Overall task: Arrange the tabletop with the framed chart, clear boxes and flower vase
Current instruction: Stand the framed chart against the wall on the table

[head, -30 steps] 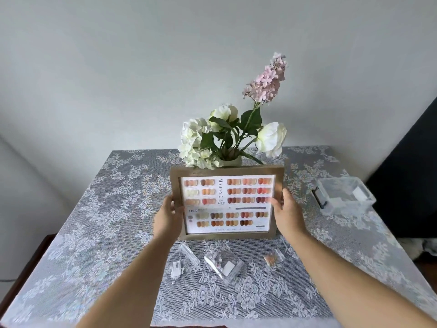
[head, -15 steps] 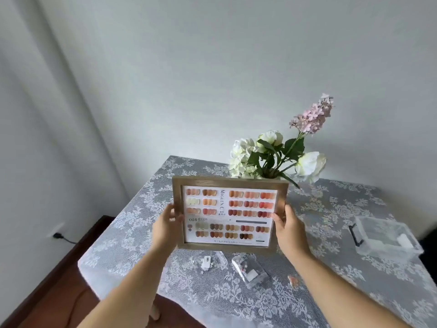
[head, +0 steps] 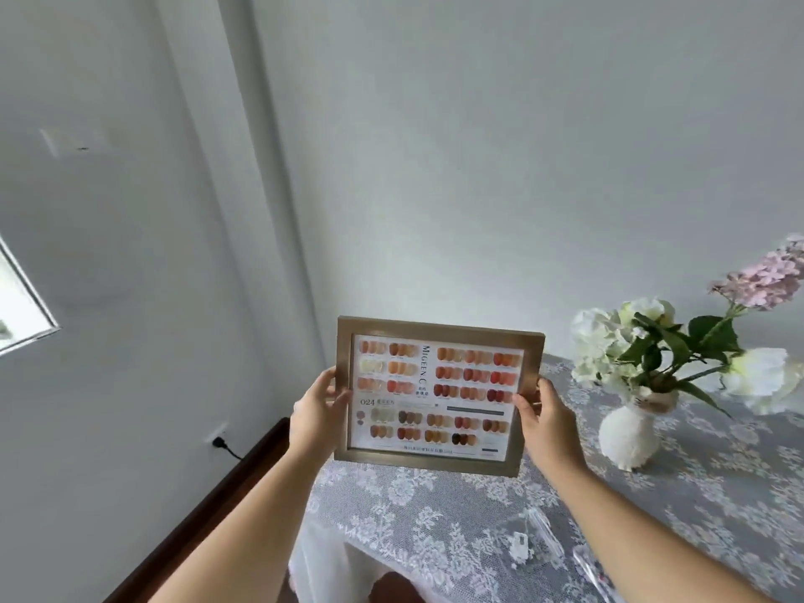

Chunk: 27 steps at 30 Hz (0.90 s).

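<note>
Framed nail-colour chart (head: 437,393) is pinched at both side edges by left hand (head: 315,406) & right hand (head: 544,417) — best kept level, set down w/ care left of flower vase (head: 628,435).

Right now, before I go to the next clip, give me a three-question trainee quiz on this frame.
1. True or false: the frame is resting flat on the table.
2. Which hands hold the frame? A) left only B) right only C) both
3. Fill in: the vase stands to the ___ of the frame in this view.

Key: 1 false, it is held up off the lace cloth. 2 C, one hand on each side edge. 3 right.
</note>
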### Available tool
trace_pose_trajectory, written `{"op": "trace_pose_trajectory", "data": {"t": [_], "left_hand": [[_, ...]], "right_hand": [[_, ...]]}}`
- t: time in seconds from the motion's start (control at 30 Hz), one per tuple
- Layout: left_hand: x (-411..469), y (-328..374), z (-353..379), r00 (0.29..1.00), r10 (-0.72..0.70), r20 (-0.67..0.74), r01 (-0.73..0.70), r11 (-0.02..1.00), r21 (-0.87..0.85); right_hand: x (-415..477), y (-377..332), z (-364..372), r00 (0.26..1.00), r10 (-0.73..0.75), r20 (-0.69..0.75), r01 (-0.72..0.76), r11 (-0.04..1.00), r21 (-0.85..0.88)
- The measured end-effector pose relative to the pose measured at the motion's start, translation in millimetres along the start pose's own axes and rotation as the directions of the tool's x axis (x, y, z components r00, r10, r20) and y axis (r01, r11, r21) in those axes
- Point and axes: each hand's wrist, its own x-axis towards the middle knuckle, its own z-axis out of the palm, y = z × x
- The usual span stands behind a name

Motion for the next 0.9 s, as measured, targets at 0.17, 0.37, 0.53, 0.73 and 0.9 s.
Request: {"op": "trace_pose_trajectory", "data": {"t": [0.17,0.37,0.53,0.73,0.9], "left_hand": [[47,-1,0,0.999,0.005,0.036,-0.004,1.0,-0.004],[112,10,41,0.998,0.027,0.061,-0.026,1.0,-0.008],[165,23,84,0.995,0.041,0.089,-0.043,0.999,0.028],[225,21,133,0.994,0.017,0.11,-0.021,0.999,0.04],[290,22,178,0.979,0.044,0.2,-0.053,0.998,0.039]], "right_hand": [[32,-9,19,0.999,0.001,-0.053,-0.002,1.0,-0.019],[95,13,32,0.998,0.054,-0.046,-0.056,0.997,-0.054],[155,44,47,0.994,0.086,-0.06,-0.09,0.993,-0.073],[207,72,73,0.984,0.15,-0.097,-0.161,0.98,-0.116],[252,87,93,0.965,0.193,-0.177,-0.212,0.973,-0.092]]}}
